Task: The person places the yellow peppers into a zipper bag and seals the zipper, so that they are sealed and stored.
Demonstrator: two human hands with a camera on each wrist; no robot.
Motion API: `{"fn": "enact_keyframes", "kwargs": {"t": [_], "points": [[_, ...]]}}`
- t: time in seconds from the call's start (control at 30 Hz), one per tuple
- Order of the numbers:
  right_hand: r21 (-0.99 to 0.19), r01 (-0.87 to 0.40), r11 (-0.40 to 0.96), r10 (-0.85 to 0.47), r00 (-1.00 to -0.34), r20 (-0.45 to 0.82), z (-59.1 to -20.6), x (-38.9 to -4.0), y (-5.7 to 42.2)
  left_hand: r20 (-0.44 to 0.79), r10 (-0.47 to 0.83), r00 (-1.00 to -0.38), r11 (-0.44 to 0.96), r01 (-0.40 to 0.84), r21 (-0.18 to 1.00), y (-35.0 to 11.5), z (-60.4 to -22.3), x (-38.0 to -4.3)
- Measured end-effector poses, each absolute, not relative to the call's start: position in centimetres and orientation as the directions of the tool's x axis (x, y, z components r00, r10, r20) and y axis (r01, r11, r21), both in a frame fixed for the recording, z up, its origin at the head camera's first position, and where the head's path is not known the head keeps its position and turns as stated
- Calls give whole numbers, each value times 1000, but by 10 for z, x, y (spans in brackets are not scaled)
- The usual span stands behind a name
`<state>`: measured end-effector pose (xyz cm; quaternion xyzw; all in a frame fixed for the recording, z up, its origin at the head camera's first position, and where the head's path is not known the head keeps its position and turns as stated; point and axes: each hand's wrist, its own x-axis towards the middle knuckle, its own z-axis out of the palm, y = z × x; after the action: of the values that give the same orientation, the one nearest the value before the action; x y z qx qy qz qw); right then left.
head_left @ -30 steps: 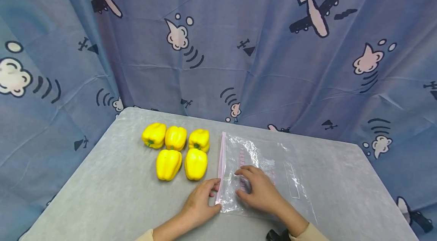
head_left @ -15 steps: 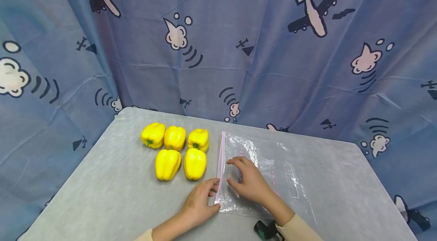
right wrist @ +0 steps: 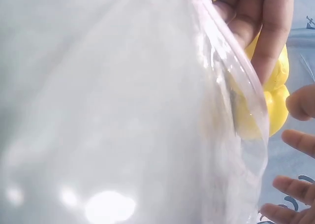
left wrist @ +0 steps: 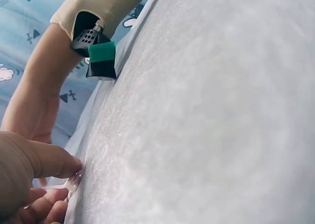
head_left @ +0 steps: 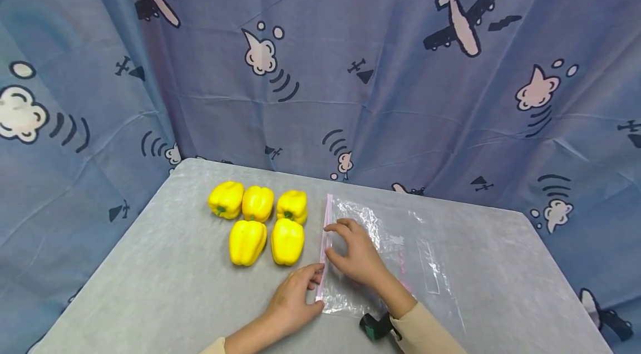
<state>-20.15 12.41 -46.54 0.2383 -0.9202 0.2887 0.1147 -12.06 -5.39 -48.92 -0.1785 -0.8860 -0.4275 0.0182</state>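
A clear plastic zip bag (head_left: pixel 410 259) lies flat, its pink zip edge (head_left: pixel 328 215) facing left. My left hand (head_left: pixel 292 298) holds the near end of that edge; in the left wrist view the thumb (left wrist: pixel 56 160) and curled fingers meet at a sliver of clear plastic. Above the bag, my right hand (head_left: pixel 355 254) has its fingers spread, thumb and fingertips close to the zip edge and nothing gripped. The right wrist view shows the bag's edge (right wrist: pixel 263 111) bowed up, with left-hand fingers (right wrist: pixel 273 32) along it and the right fingertips apart from it.
Several yellow bell peppers (head_left: pixel 287 241) stand in two rows left of the bag on the grey table (head_left: pixel 160 265). A dark wrist camera (head_left: pixel 375 326) sits under the right forearm. A blue printed curtain (head_left: pixel 300 120) hangs behind and beside the table.
My right hand has moved left across the bag, from its middle to the zip edge. The left hand stays at the near end of the edge; the peppers have not moved.
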Motion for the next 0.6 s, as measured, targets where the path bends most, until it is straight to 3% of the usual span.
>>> {"fn": "enact_keyframes", "kwargs": {"t": [0.6], "points": [[-456, -423, 783, -279, -894, 351, -468, -206, 120, 259, 325, -910, 558, 405, 724, -52, -492, -120]]}}
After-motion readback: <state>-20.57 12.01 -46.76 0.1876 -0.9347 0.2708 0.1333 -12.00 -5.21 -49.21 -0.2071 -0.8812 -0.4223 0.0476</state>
